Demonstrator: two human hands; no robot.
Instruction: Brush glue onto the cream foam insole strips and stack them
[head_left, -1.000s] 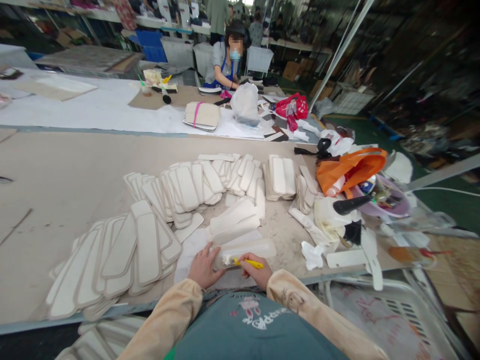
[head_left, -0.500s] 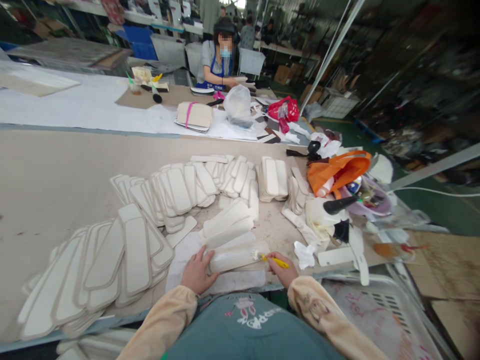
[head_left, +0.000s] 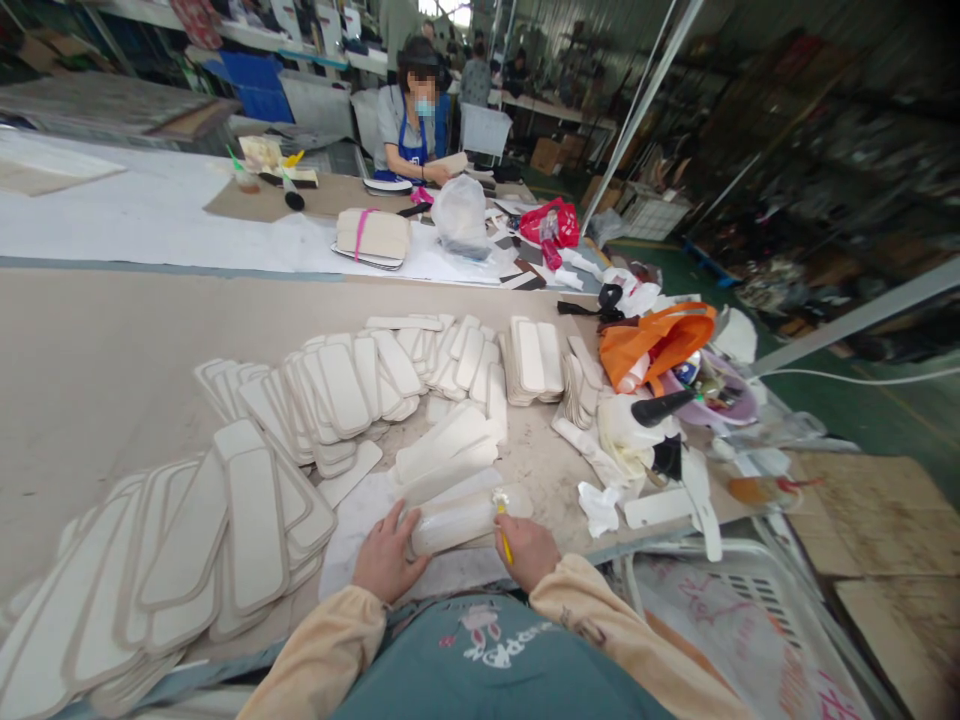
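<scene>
A pale, rounded strip panel [head_left: 454, 522] lies on white paper [head_left: 341, 550] at the table's near edge, its surface wet and glossy. My left hand [head_left: 386, 555] rests on its left end with the fingers spread. In my right hand [head_left: 531, 548] is a small brush [head_left: 507, 545] with a yellow handle, its bristles touching the panel near the right end. White paste shows around the bristles. Just beyond, overlapping pale panels [head_left: 446, 445] lie close to the wet one.
Fanned stacks of larger panels [head_left: 255, 520] cover the left. Smaller piles [head_left: 532, 355] stand farther back. On the right are crumpled paper [head_left: 598, 508], an orange bag [head_left: 652, 345] and a purple basin [head_left: 724, 395]. Across the table a co-worker [head_left: 409, 130] handles a pale piece.
My right hand has moved left along the panel, and the brush handle has swung from pointing right to pointing toward me. My left hand stays on the panel. The view has shifted slightly.
</scene>
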